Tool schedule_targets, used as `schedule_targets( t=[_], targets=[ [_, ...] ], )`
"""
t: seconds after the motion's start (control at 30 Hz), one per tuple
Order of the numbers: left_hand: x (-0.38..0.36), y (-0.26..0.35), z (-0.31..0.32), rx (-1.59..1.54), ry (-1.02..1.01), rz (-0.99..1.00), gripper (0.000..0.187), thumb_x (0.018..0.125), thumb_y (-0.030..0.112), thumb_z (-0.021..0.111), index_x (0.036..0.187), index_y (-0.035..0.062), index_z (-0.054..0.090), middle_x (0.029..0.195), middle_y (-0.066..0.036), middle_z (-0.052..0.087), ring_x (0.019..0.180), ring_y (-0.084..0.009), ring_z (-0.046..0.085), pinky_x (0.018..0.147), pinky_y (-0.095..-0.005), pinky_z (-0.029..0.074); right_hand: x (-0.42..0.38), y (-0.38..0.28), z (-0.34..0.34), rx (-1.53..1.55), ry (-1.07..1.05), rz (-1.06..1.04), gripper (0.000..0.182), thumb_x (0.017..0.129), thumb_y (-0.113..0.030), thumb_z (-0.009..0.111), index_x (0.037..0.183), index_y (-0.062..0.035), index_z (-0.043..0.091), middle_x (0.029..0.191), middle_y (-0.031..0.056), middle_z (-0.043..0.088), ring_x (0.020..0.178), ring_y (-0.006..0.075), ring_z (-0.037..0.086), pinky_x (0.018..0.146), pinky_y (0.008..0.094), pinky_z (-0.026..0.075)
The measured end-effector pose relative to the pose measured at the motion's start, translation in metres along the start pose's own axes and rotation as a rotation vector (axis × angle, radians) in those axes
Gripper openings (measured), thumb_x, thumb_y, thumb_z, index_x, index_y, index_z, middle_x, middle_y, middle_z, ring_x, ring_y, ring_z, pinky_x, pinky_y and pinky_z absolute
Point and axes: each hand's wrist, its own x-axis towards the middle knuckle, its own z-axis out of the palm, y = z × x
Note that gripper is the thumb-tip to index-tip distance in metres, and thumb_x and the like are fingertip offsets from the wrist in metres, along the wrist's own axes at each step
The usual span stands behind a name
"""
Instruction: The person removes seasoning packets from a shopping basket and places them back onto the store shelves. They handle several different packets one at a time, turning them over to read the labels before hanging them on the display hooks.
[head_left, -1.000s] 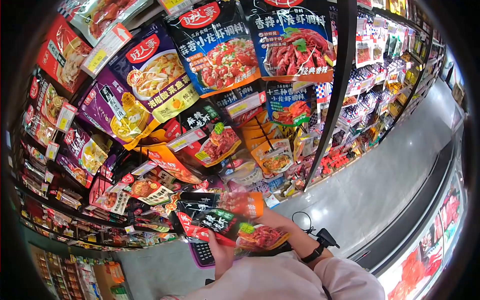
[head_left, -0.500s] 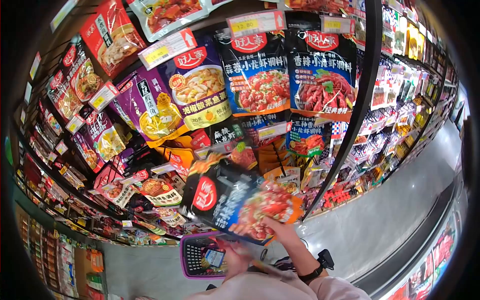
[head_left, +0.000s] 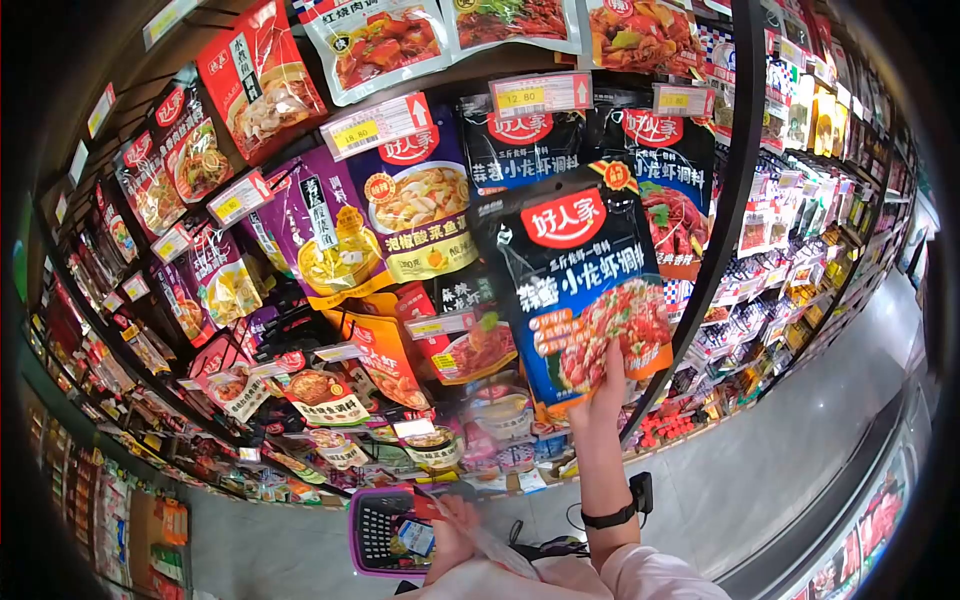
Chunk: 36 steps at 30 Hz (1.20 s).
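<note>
My right hand [head_left: 602,385] grips a black and blue seasoning packet [head_left: 555,255] by its lower edge, thumb across the front. The packet stands nearly upright, tilted slightly, with a red logo and a picture of crayfish. It overlaps similar hanging packets behind it: a garlic crayfish packet [head_left: 520,150] and another crayfish packet [head_left: 690,180]. Low in the view, my left hand [head_left: 455,530] is closed beside a purple-rimmed basket [head_left: 355,535]; what its fingers hold I cannot tell. A red piece [head_left: 428,504] shows at those fingers. Inside the basket lies an item with a blue-white label [head_left: 415,537].
Purple pickled-fish packets [head_left: 335,240] hang left of the held packet, below a price tag [head_left: 375,127]. A black shelf post [head_left: 725,220] stands to the right. Grey floor [head_left: 780,450] runs along the aisle, with a display case [head_left: 860,535] at lower right.
My right hand has raised the seasoning packet up and to the right, turning it from steeply tilted to nearly upright before the shelf. My left hand stays low by the basket.
</note>
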Motion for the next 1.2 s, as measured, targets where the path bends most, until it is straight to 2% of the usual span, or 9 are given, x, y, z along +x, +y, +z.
schedule_targets(
  t=[0.17,0.7,0.83,0.9,0.97,1.0,1.07,1.13,1.2],
  targets=[
    [0.000,-0.003,-0.007,-0.109,0.122,-0.016,0.043,0.098,0.042,0.053,0.065,0.0175,0.041,0.058,0.002,0.031,0.051,-0.0148,0.030,0.048,-0.0313,0.026,0.016,-0.003,0.046,0.033,-0.064,-0.037,0.049,0.104,-0.030,0.048,0.145,-0.0063,0.039,0.142,0.0116,0.051,0.128,0.0273,0.054,0.106,0.0463,0.045],
    [0.038,0.079,0.045,0.155,-0.160,0.138,0.035,0.095,0.038,0.064,0.099,0.0056,0.051,0.078,-0.007,0.057,0.064,-0.0206,0.058,0.057,-0.0346,0.051,0.028,-0.006,0.084,0.134,-0.200,-0.153,0.049,0.104,-0.032,0.047,0.144,-0.0054,0.039,0.142,0.0109,0.051,0.127,0.0275,0.053,0.108,0.0473,0.042],
    [0.071,0.119,0.105,0.317,-0.073,0.383,0.028,0.091,0.024,0.070,0.103,0.0056,0.052,0.092,-0.007,0.059,0.076,-0.0182,0.059,0.064,-0.0323,0.049,0.042,-0.003,0.083,0.141,-0.244,-0.127,0.049,0.104,-0.033,0.047,0.143,-0.0051,0.041,0.141,0.0114,0.052,0.126,0.0282,0.053,0.107,0.0470,0.042],
    [0.083,0.142,0.157,0.381,-0.138,0.570,0.030,0.090,0.027,0.069,0.103,0.0055,0.053,0.085,-0.007,0.059,0.071,-0.0181,0.057,0.062,-0.0311,0.047,0.060,0.004,0.076,0.191,-0.318,-0.093,0.049,0.104,-0.034,0.047,0.143,-0.0049,0.042,0.140,0.0116,0.053,0.126,0.0282,0.053,0.107,0.0468,0.042],
    [0.116,0.171,0.167,0.107,-0.503,0.285,0.041,0.085,0.033,0.074,0.106,0.0035,0.054,0.077,-0.007,0.058,0.067,-0.0181,0.056,0.061,-0.0312,0.047,0.069,0.009,0.078,0.225,-0.334,-0.052,0.049,0.104,-0.034,0.046,0.143,-0.0048,0.042,0.141,0.0118,0.052,0.127,0.0286,0.052,0.108,0.0473,0.042],
    [0.168,0.195,0.176,0.138,-1.094,0.183,0.043,0.089,0.036,0.069,0.112,0.0042,0.052,0.081,-0.007,0.060,0.074,-0.0210,0.061,0.069,-0.0360,0.049,0.076,0.015,0.075,0.249,-0.339,-0.038,0.049,0.104,-0.034,0.046,0.143,-0.0048,0.042,0.141,0.0117,0.052,0.128,0.0286,0.052,0.108,0.0475,0.041],
    [0.229,0.218,0.201,0.140,-1.724,-0.010,0.044,0.094,0.038,0.062,0.120,0.0041,0.050,0.085,-0.006,0.063,0.082,-0.0253,0.066,0.075,-0.0429,0.050,0.084,0.019,0.069,0.287,-0.369,0.016,0.048,0.103,-0.032,0.046,0.144,-0.0056,0.041,0.142,0.0111,0.051,0.129,0.0287,0.051,0.110,0.0485,0.040],
    [0.252,0.226,0.243,0.159,-1.915,-0.111,0.044,0.097,0.037,0.058,0.122,0.0016,0.049,0.080,-0.005,0.060,0.074,-0.0243,0.063,0.070,-0.0395,0.048,0.080,0.022,0.068,0.303,-0.347,0.039,0.048,0.103,-0.031,0.046,0.144,-0.0061,0.040,0.143,0.0109,0.051,0.130,0.0288,0.050,0.110,0.0489,0.039],
    [0.206,0.218,0.254,0.122,-1.344,-0.046,0.047,0.096,0.037,0.060,0.120,-0.0021,0.051,0.075,-0.003,0.052,0.066,-0.0176,0.054,0.065,-0.0332,0.047,0.077,0.025,0.066,0.309,-0.304,0.045,0.048,0.103,-0.029,0.046,0.145,-0.0070,0.039,0.144,0.0108,0.049,0.131,0.0288,0.049,0.111,0.0496,0.039]
  ],
)
